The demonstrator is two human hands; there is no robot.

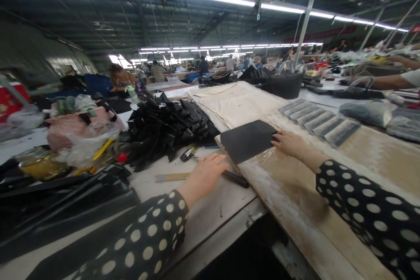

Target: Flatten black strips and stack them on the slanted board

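A flat black panel [247, 140], which looks like leather or fabric, lies on a worn board [282, 183] at the centre. My right hand [290, 145] has its fingers closed at the panel's right edge. On the lighter table to the left, my left hand [207, 174] hovers or rests with its fingers stretched out and slightly blurred, holding nothing I can see. Just beside its fingertips lies a black-handled tool [236, 178], partly hidden by the hand. A flat wooden strip [172, 177] and a small dark-and-green object [188, 154] lie near the left hand.
A heap of black pieces [170, 124] stands behind my left hand, and long black strips [85, 205] cover the near left. Overlapping grey strips [320, 120] lie on the board's right. A pink bag [77, 129] sits far left. A co-worker's arm [383, 82] reaches in at right.
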